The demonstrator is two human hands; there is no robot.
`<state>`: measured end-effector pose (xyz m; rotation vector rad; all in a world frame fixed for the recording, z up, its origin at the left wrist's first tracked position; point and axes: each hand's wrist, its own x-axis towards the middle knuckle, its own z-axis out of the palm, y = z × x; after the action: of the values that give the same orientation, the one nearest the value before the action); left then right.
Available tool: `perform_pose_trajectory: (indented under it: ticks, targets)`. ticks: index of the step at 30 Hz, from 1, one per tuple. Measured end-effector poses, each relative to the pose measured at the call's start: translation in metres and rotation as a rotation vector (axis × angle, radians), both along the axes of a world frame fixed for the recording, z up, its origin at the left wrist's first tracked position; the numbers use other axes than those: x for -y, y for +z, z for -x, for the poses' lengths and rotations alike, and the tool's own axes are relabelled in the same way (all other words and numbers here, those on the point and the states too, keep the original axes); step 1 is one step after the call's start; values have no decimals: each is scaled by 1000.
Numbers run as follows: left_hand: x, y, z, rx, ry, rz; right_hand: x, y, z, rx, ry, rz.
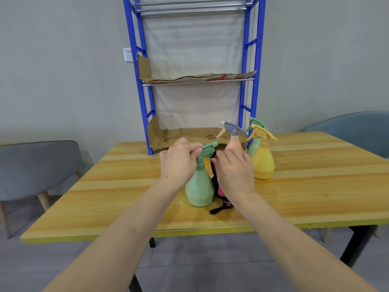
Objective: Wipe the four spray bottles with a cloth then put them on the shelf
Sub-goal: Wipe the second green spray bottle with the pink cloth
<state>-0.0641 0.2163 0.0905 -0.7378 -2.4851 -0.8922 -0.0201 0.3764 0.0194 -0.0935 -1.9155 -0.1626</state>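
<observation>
hands: left (179, 163) grips green bottle (199, 188) (upright) | right (235, 171) holds cloth (220, 191)

At the right front of the shelf (141, 98), passage is blocked by the pink bottle (233, 144), the yellow bottle (262, 163) and the far green bottle (253, 147) — clustered close. The shelf's bottom tier (189, 134) is left open across its left and middle; its middle tier (200, 78) is open throughout.
</observation>
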Motion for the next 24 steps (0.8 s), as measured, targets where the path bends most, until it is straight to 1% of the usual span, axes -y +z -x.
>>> perform_pose_trajectory:
  ticks: [2,5,7,9,12,16,18,20,22,24]
  targets:
    - [1,0,1,1,0,13,-4,-4,0,38,-13,-12]
    - [0,0,4,-9,4,19,-12,-11,-2,156,-79,-23]
    - [1,-2,4,-14,2,0,-14,-18,-6,235,-75,24]
    - [1,-4,4,-16,-2,-12,-10,-28,-13,284,-26,148]
    - [0,-4,4,-12,1,-22,-2,-32,-23,278,144,501]
    - [1,-5,2,11,-9,-60,12,-21,-35,242,343,757]
    - [0,-6,1,31,-21,-105,20,-13,-40,191,417,849]
    - [1,-4,2,60,-67,-160,26,-10,-40,184,514,941]
    - [5,-5,4,147,-138,-267,34,-12,-42,271,640,989]
    - [13,-9,3,205,-158,-387,40,-20,-46,341,698,934]
